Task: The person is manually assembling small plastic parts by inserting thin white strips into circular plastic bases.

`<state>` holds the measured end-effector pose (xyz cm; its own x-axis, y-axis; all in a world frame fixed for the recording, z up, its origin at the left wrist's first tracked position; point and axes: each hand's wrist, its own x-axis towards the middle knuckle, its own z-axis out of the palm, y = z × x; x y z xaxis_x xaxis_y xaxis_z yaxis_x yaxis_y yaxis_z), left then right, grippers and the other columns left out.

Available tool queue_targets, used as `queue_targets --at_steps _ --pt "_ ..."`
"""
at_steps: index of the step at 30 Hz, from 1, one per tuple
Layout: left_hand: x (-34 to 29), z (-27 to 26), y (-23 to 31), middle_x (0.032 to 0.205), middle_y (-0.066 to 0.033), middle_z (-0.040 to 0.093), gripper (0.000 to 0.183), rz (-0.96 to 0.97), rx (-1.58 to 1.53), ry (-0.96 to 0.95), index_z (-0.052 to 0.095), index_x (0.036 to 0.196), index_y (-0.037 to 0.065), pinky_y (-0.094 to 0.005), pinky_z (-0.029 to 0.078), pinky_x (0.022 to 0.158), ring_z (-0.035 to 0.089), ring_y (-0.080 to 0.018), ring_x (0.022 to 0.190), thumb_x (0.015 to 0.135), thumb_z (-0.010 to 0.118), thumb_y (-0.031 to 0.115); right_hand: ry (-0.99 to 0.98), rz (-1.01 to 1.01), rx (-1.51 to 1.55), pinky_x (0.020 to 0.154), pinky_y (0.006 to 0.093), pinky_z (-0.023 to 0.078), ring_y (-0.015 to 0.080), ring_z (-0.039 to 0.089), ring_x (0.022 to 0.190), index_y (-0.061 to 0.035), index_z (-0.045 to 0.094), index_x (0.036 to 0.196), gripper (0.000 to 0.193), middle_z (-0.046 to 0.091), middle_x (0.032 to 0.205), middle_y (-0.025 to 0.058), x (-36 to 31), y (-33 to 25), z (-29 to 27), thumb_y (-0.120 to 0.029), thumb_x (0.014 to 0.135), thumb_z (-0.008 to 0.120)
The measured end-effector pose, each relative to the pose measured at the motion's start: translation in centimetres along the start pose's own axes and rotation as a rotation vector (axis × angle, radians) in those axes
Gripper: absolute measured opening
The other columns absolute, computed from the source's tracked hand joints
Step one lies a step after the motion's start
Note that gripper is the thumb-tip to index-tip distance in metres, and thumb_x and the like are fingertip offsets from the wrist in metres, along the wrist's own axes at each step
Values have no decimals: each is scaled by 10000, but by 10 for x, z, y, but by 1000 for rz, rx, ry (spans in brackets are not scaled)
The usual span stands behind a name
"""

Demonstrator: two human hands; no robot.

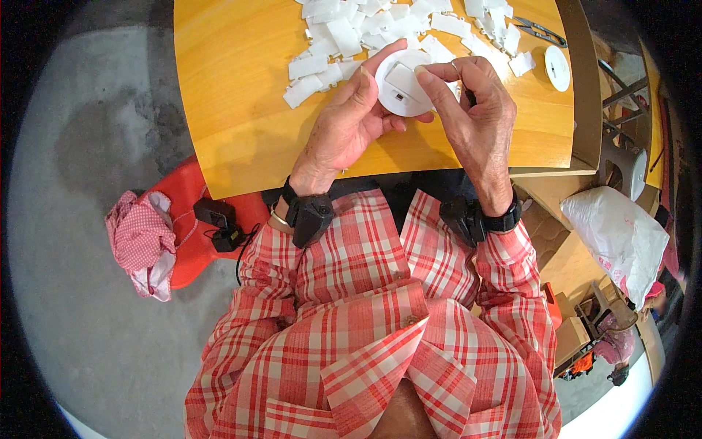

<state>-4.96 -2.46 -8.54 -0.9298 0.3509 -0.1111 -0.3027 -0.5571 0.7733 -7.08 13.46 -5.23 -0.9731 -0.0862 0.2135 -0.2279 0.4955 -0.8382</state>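
Over the near part of the table, my left hand (345, 117) holds a white round plastic disc (399, 101) by its left edge and from below, fingers curled under it. The disc has a raised rectangular panel in its middle and a small dark slot near its lower edge. My right hand (480, 110) is closed in a pinch at the disc's right side, thumb and forefinger meeting at the rectangular panel. Whether the fingertips also hold a small separate piece cannot be made out. Beyond both hands lies a loose pile of flat white plastic pieces (344, 36).
On the yellow table (241, 110), dark-handled snips (540, 31) and another white disc (557, 68) lie at the right. A red stool (191, 252) with pink cloth (142, 238) and a black adapter stands left. Cardboard and a white plastic bag (618, 230) are at the right.
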Motion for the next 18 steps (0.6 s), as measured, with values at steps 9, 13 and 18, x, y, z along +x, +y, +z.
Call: queue_targets --at_steps 9,13,18 --pt "1 -2 -1 1203 -92 516 664 5 -16 9 244 1407 89 -243 456 705 598 -247 973 914 402 505 -40 -121 0 570 292 463 205 578 640 -50 672 856 120 570 733 81 2 12 1 -143 780 673" --pt "2 -2 0 1191 -94 523 655 8 -26 -16 247 1403 74 -240 457 707 599 -250 969 921 394 494 -57 -72 69 565 292 465 207 592 639 -55 673 857 126 592 720 83 1 16 2 -153 779 674" --pt "1 -3 0 1180 -96 528 661 6 -18 -15 243 1405 75 -241 451 714 602 -247 962 919 390 499 -78 -50 72 564 300 467 208 595 633 -60 676 858 135 601 720 90 4 15 1 -167 774 677"
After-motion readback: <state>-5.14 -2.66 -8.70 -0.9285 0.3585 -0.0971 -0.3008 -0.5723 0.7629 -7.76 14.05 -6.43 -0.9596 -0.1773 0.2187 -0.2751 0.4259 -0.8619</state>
